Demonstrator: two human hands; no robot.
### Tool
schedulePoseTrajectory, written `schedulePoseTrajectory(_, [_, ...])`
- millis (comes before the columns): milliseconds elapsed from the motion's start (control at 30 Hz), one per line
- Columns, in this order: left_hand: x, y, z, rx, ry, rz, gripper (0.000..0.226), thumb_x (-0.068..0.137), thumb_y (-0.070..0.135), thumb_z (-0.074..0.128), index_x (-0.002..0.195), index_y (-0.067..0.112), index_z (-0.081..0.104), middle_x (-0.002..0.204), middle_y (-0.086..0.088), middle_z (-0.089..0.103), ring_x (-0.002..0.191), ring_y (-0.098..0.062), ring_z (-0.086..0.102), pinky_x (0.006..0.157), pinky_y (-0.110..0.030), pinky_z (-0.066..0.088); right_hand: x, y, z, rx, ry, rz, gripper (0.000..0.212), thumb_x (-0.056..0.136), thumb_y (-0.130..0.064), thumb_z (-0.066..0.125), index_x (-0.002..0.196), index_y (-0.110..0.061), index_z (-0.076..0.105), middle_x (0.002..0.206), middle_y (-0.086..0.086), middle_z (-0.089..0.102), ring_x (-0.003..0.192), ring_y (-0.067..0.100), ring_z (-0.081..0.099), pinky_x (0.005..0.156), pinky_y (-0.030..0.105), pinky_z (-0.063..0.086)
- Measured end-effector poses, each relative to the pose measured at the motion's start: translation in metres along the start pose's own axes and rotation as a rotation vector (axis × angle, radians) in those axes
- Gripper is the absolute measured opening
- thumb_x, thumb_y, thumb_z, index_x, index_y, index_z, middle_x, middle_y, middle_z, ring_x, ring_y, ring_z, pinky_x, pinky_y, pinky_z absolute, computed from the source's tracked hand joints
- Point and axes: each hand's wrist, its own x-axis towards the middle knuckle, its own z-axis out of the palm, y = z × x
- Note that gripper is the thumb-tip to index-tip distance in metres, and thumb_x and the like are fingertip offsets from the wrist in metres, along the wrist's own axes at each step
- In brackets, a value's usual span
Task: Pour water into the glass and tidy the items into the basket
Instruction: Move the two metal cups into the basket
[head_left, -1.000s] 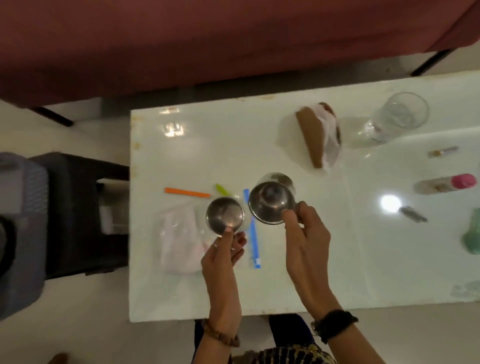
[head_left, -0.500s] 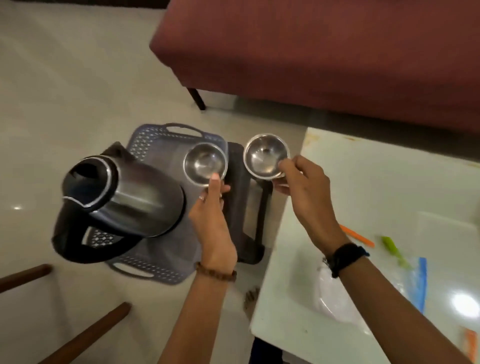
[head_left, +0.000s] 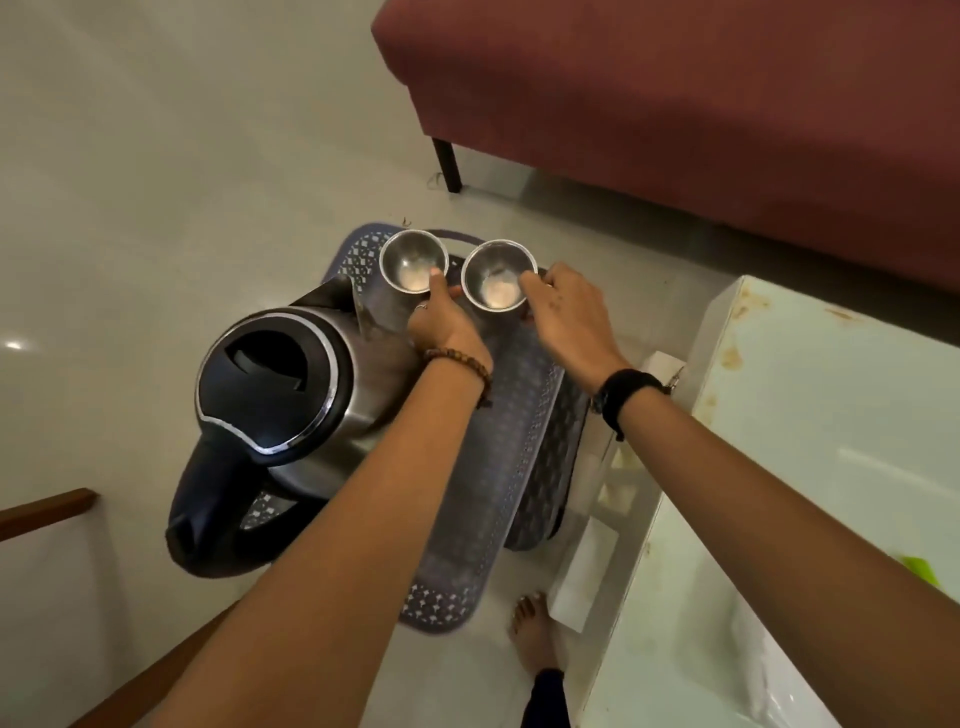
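Observation:
A grey-blue perforated plastic basket (head_left: 511, 467) sits on the floor left of the white table (head_left: 810, 467). A steel electric kettle (head_left: 280, 395) with a black lid and handle stands in its left part. My left hand (head_left: 441, 322) grips a small steel cup (head_left: 413, 261) by its rim over the basket's far end. Beside it, my right hand (head_left: 566, 312) grips a second steel cup (head_left: 497, 275). Both cups are upright, with a pale reflection at the bottom. The drinking glass is out of view.
A maroon sofa (head_left: 675, 104) with a black leg fills the top right. The table holds a clear plastic bag (head_left: 779, 670) and a green item (head_left: 922, 566) at its right edge. My bare foot (head_left: 532, 639) is below the basket. Wooden furniture edges sit at bottom left.
My view swung from the tabletop to the floor on the left. Both hands carried the two steel cups off the table and down over the far end of the basket.

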Motion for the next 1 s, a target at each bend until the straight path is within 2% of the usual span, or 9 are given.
schedulePoseTrajectory(133, [0.007, 0.000, -0.002, 0.039, -0.019, 0.011, 0.036, 0.091, 0.025, 0.054, 0.104, -0.007, 0.062, 0.112, -0.018, 0.064, 0.106, -0.028, 0.058, 0.084, -0.029, 0.042, 0.009, 0.001, 0.012, -0.078, -0.047, -0.003, 0.028, 0.092, -0.030, 0.042, 0.093, -0.005, 0.053, 0.096, 0.014, 0.061, 0.089, 0.029, 0.057, 0.073, 0.041, 0.041])
schedulePoseTrajectory(300, [0.012, -0.002, -0.012, 0.050, -0.054, -0.055, 0.032, 0.092, 0.027, 0.052, 0.084, -0.001, 0.066, 0.105, -0.018, 0.066, 0.092, -0.027, 0.058, 0.085, -0.033, 0.046, 0.013, 0.003, 0.011, -0.183, -0.082, 0.010, 0.025, 0.093, -0.026, 0.040, 0.081, -0.005, 0.047, 0.086, 0.012, 0.053, 0.078, 0.026, 0.049, 0.066, 0.038, 0.035])
schedulePoseTrajectory(467, [0.015, -0.005, -0.017, 0.061, -0.082, -0.128, 0.038, 0.092, 0.029, 0.051, 0.064, 0.006, 0.057, 0.077, -0.006, 0.057, 0.083, -0.018, 0.051, 0.075, -0.028, 0.039, 0.018, 0.008, 0.010, -0.398, -0.159, -0.022, 0.027, 0.096, -0.021, 0.036, 0.075, -0.005, 0.041, 0.080, 0.011, 0.044, 0.078, 0.026, 0.041, 0.065, 0.033, 0.026])
schedulePoseTrajectory(567, [0.016, -0.006, -0.015, 0.111, -0.125, -0.117, 0.038, 0.092, 0.029, 0.051, 0.060, 0.008, 0.056, 0.088, -0.012, 0.065, 0.086, -0.021, 0.053, 0.084, -0.033, 0.046, 0.018, 0.011, 0.013, -0.476, -0.150, 0.010, 0.039, 0.095, -0.018, 0.038, 0.057, -0.014, 0.032, 0.061, 0.003, 0.036, 0.075, 0.026, 0.041, 0.064, 0.033, 0.028])
schedulePoseTrajectory(667, [0.018, -0.009, -0.015, 0.122, -0.130, -0.077, 0.032, 0.090, 0.027, 0.055, 0.085, -0.002, 0.065, 0.112, -0.020, 0.065, 0.091, -0.025, 0.057, 0.094, -0.039, 0.047, 0.016, 0.010, 0.017, -0.527, -0.114, 0.022, 0.037, 0.094, -0.015, 0.039, 0.057, -0.015, 0.033, 0.072, 0.009, 0.045, 0.076, 0.028, 0.044, 0.066, 0.032, 0.029])
schedulePoseTrajectory(733, [0.019, -0.011, -0.016, 0.125, -0.108, -0.049, 0.041, 0.088, 0.027, 0.058, 0.111, -0.008, 0.058, 0.118, -0.023, 0.061, 0.103, -0.031, 0.059, 0.095, -0.041, 0.048, 0.016, 0.009, 0.018, -0.540, -0.089, 0.007, 0.027, 0.094, -0.014, 0.039, 0.071, -0.008, 0.051, 0.087, 0.017, 0.054, 0.086, 0.034, 0.053, 0.067, 0.031, 0.031])
schedulePoseTrajectory(800, [0.020, -0.012, -0.017, 0.145, -0.091, -0.029, 0.049, 0.087, 0.029, 0.060, 0.121, -0.006, 0.049, 0.123, -0.023, 0.058, 0.113, -0.033, 0.055, 0.097, -0.041, 0.046, 0.015, 0.008, 0.018, -0.545, -0.073, -0.013, 0.026, 0.095, -0.015, 0.040, 0.094, -0.001, 0.061, 0.103, 0.021, 0.062, 0.098, 0.036, 0.057, 0.069, 0.031, 0.034])
schedulePoseTrajectory(933, [0.002, -0.010, -0.018, 0.258, -0.124, 0.006, 0.071, 0.088, 0.033, 0.058, 0.138, -0.002, 0.021, 0.139, -0.019, 0.041, 0.127, -0.032, 0.042, 0.105, -0.037, 0.036, 0.005, 0.004, 0.011, -0.538, -0.046, -0.113, 0.028, 0.097, -0.021, 0.042, 0.076, -0.006, 0.053, 0.102, 0.021, 0.056, 0.092, 0.034, 0.054, 0.080, 0.036, 0.043])
schedulePoseTrajectory(1000, [-0.022, -0.014, -0.024, 0.329, -0.175, 0.156, 0.070, 0.086, 0.026, 0.062, 0.139, 0.004, 0.021, 0.139, -0.017, 0.040, 0.127, -0.031, 0.041, 0.106, -0.040, 0.035, -0.006, 0.007, 0.004, -0.480, 0.039, -0.179, 0.023, 0.096, -0.018, 0.043, 0.094, -0.001, 0.058, 0.111, 0.018, 0.055, 0.092, 0.030, 0.055, 0.078, 0.031, 0.042])
